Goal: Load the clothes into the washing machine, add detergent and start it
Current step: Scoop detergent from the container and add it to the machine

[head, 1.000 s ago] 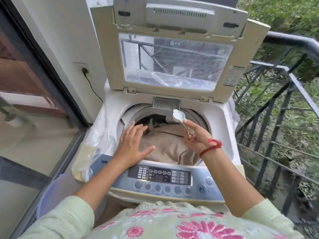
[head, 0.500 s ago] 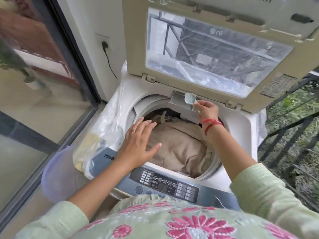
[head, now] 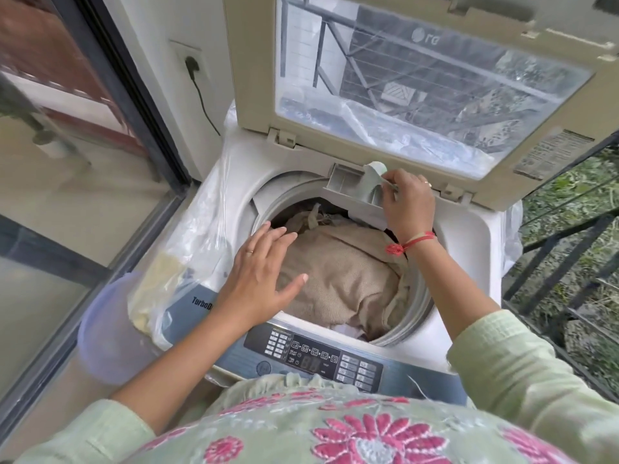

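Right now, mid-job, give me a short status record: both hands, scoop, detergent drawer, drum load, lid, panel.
detergent drawer: pulled out at the back of the opening
scoop: tipped over the drawer's right end; contents not visible
right hand: pinches the scoop's handle
left hand: fingers spread, at the left side of the drum; contact unclear
clothes: in the drum, beige fabric on top
lid: raised
control panel: no hand on it

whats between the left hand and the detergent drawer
Head view: only the loaded clothes, a crumpled beige heap, lie between the left hand and the detergent drawer.
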A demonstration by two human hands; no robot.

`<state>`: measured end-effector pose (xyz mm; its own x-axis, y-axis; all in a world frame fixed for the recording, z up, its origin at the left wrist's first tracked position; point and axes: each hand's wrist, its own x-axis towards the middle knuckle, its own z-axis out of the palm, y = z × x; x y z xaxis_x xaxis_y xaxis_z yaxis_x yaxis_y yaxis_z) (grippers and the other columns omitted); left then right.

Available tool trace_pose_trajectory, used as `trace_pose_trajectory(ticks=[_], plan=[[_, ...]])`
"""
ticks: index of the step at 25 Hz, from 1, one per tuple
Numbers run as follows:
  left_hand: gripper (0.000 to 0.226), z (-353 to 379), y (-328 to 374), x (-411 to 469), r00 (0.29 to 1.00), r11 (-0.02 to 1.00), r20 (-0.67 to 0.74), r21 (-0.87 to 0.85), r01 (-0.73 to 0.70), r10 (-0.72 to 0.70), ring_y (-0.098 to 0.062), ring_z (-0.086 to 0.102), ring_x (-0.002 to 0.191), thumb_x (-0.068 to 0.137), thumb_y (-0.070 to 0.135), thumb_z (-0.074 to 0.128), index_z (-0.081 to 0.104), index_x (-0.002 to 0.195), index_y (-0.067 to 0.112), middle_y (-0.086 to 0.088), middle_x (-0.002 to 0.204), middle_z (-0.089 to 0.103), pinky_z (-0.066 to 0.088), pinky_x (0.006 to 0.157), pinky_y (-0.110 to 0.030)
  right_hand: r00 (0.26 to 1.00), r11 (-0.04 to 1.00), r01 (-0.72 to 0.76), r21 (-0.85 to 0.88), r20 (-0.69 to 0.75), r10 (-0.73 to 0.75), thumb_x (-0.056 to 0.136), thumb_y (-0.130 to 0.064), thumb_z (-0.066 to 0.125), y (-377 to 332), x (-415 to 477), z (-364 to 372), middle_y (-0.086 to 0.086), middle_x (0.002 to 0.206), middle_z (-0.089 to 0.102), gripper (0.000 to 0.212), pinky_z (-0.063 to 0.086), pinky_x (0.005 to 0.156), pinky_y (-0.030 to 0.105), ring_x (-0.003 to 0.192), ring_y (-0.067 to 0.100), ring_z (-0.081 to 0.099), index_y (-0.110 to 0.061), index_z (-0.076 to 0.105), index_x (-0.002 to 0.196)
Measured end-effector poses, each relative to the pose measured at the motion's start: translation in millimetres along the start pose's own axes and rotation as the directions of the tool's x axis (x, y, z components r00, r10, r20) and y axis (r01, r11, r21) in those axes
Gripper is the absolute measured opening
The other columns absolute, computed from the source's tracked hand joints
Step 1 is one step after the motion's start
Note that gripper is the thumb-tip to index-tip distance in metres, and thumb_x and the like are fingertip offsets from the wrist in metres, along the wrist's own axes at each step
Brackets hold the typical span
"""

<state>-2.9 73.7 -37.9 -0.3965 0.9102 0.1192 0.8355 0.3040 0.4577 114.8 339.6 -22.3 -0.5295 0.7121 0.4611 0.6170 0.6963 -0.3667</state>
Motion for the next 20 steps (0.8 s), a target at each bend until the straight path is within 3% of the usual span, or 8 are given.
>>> trace_pose_trajectory(ticks=[4, 8, 14, 20], plan=[[0.069, -2, 2, -1, 1.0, 1.0, -0.006, -0.003, 0.007, -0.007, -0.02, 0.011, 0.144, 0.084, 0.06, 0.037, 0.034, 0.141, 0.019, -0.003, 0.146, 0.034, 0.015, 0.114, -0.038, 0.954, 0.93, 0.262, -0.256, -0.073, -0.289, 0.083, -0.007, 0.057, 1, 3, -5, 0.006, 0.072, 0.067, 0.01, 0.045, 0.062, 0.034, 0.07, 0.03, 0.058, -0.009, 0.066, 0.088], [0.07, -3, 3, -1, 1.0, 1.0, -0.012, -0.017, 0.012, -0.012, -0.021, 0.013, 0.144, 0.084, 0.06, 0.036, 0.035, 0.14, 0.018, -0.004, 0.145, 0.035, 0.018, 0.114, -0.04, 0.899, 0.823, 0.368, -0.432, -0.063, -0.434, 0.086, -0.009, 0.058, 2, 5, -8, 0.0, 0.065, 0.062, 0.008, 0.042, 0.063, 0.031, 0.065, 0.023, 0.056, -0.015, 0.063, 0.084], [0.07, -4, 4, -1, 1.0, 1.0, -0.017, -0.023, 0.013, -0.013, -0.021, 0.014, 0.144, 0.083, 0.06, 0.037, 0.037, 0.139, 0.017, -0.004, 0.145, 0.036, 0.02, 0.113, -0.042, 0.897, 0.796, 0.379, -0.473, -0.024, -0.441, 0.081, -0.006, 0.06, 7, 3, -8, -0.003, 0.061, 0.06, 0.013, 0.04, 0.062, 0.03, 0.062, 0.021, 0.052, -0.018, 0.062, 0.076], [0.071, -3, 4, -1, 1.0, 0.999, -0.017, -0.025, 0.021, -0.022, -0.021, 0.014, 0.144, 0.083, 0.06, 0.036, 0.037, 0.139, 0.017, -0.004, 0.145, 0.037, 0.02, 0.113, -0.041, 0.931, 0.893, 0.303, -0.333, -0.095, -0.352, 0.092, -0.016, 0.048, 9, -7, -7, -0.002, 0.063, 0.064, 0.024, 0.038, 0.057, 0.029, 0.06, 0.023, 0.053, -0.016, 0.065, 0.076]])
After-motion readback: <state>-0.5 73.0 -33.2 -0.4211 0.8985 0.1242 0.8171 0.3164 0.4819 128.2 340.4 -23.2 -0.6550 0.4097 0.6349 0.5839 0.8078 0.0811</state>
